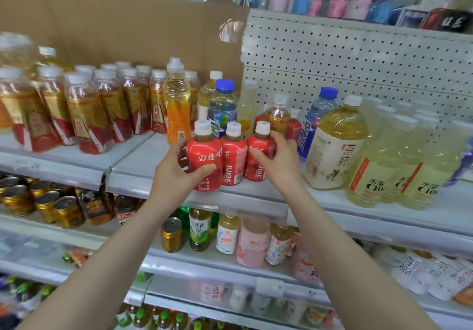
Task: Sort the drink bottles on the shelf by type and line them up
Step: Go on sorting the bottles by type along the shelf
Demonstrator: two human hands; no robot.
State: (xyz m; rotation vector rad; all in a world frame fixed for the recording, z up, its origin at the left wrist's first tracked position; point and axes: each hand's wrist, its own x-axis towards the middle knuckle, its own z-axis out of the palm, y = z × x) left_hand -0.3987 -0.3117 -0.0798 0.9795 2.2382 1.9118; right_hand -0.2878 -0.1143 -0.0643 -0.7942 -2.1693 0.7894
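- Clear glossy plastic for the red juice bottles (231, 160), wrapped in shiny red film labels, topped with matt white plastic caps.
- Smooth painted metal for the shelf (143, 160), pale grey with a dull sheen.
- Matt white perforated metal for the back panel (358, 55).
- Plain brown cardboard sheet (115, 27), matt and slightly creased, with a glossy strip of clear tape (230, 31) at its edge.
- Shiny gold metal for the cans (67, 213) below, with brushed silvery lids.

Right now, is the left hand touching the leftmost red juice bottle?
Touching. Head view: left hand wraps the leftmost red juice bottle, thumb across its label. Right hand grips the rightmost red juice bottle.
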